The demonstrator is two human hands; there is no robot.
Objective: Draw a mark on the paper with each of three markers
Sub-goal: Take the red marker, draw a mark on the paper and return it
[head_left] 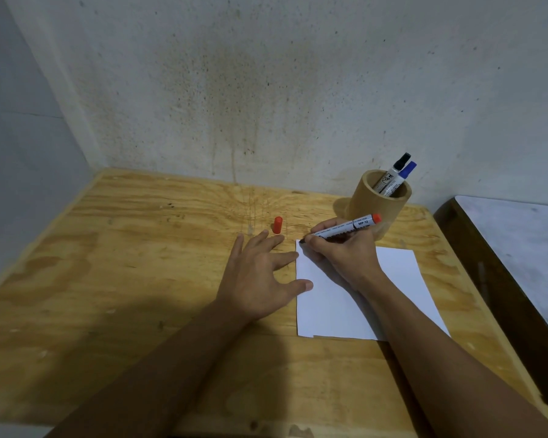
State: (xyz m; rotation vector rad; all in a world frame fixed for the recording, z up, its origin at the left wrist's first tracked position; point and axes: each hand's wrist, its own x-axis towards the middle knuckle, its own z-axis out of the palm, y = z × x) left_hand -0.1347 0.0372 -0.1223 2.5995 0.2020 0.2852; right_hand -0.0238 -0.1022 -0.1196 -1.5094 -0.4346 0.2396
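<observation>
Right hand (345, 257) grips the uncapped red marker (345, 228) in a writing hold, tip down at the far left corner of the white paper (361, 311), which lies flat on the plywood table (140, 279). Left hand (260, 279) rests flat with fingers spread, thumb and forefinger tips at the paper's left edge; the red cap (277, 225) stands upright just beyond its fingertips. Black marker (393, 172) and blue marker (404, 177), both capped, stand in the wooden cup (374, 210) behind the right hand.
</observation>
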